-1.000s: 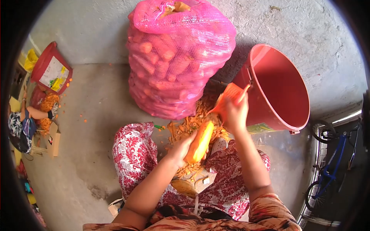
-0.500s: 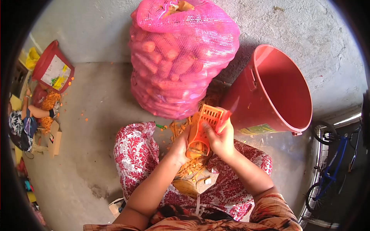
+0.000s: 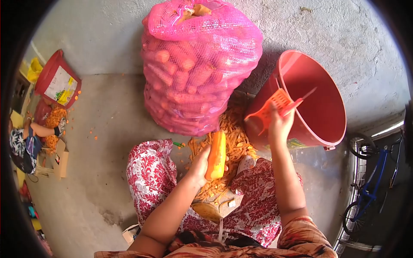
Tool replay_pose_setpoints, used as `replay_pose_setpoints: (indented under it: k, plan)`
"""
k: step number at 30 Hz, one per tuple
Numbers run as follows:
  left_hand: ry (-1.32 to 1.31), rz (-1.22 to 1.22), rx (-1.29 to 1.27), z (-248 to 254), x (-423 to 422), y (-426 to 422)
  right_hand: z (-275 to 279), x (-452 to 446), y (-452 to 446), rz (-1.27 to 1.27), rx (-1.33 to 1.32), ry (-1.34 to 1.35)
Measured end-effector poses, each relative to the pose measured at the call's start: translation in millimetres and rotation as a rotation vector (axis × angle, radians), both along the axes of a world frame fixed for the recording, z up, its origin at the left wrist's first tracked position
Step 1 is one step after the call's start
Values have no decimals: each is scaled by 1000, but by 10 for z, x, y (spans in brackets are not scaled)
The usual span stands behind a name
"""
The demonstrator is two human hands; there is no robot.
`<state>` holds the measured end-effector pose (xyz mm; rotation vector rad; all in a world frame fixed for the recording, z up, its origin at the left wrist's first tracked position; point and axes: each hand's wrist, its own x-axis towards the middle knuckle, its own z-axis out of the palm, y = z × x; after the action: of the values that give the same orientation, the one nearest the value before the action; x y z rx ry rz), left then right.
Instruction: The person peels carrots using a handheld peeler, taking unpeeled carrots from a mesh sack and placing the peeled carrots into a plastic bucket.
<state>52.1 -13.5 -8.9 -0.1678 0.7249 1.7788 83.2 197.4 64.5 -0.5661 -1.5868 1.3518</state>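
Note:
My left hand (image 3: 200, 165) is wrapped round a smooth bright orange carrot (image 3: 216, 155), held upright above a pile of orange peelings (image 3: 234, 135). Out to the right, by the near side of a tall red bucket (image 3: 269, 99), my right hand (image 3: 280, 124) grips an orange plastic slotted peeler (image 3: 275, 105). The same hand also holds a red-handled knife (image 3: 308, 93), its thin blade pointing up and right across the bucket's opening. A pink mesh sack (image 3: 200, 73) full of carrots stands just ahead of my hands.
A wooden block (image 3: 223, 207) lies between my patterned-cloth legs. At the far left are another red bucket (image 3: 47, 77), orange peelings (image 3: 55, 118), a cardboard box (image 3: 61, 159) and part of another person (image 3: 26, 142). A blue bicycle (image 3: 370, 180) stands at the right, beyond a doorway.
My hands have come apart: the right has moved right and up with the peeler and knife towards the bucket. The carrot, mostly hidden behind the peeler before, now shows in my left hand.

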Motion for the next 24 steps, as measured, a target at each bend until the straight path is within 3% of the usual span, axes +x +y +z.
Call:
replay_pose_setpoints:
  k: [3,6,7,10,11,14,15,18,19,24]
  plan:
    - [-88,-8,-10,-36,-40,-5,-76,46,-229,126,27,-162]
    - [300,-71,-143,-37,-27,33,-74,80,-352,282,-84,-134]
    - [504,-106,-291,36,-24,27,-96,84,-336,281,-114,-134]
    - [1536,23,-513,111,1,2,-130,161,-222,351,-11,-318]
    - [1580,-38,-675,145,4,-1,-132,194,-181,383,56,-412]
    - [1580,-74,-789,119,-97,-27,-224,328,-127,633,239,-599]
    - [1575,-64,-823,131,-129,-30,-274,348,-149,745,189,-594]
    - [1598,-10,-865,120,-178,-22,-236,464,-193,938,313,-900]
    - [1626,3,-877,111,-180,-25,-230,469,-209,974,328,-1036]
    - [1714,-30,-945,180,-164,-29,-347,482,-265,1023,412,-1113]
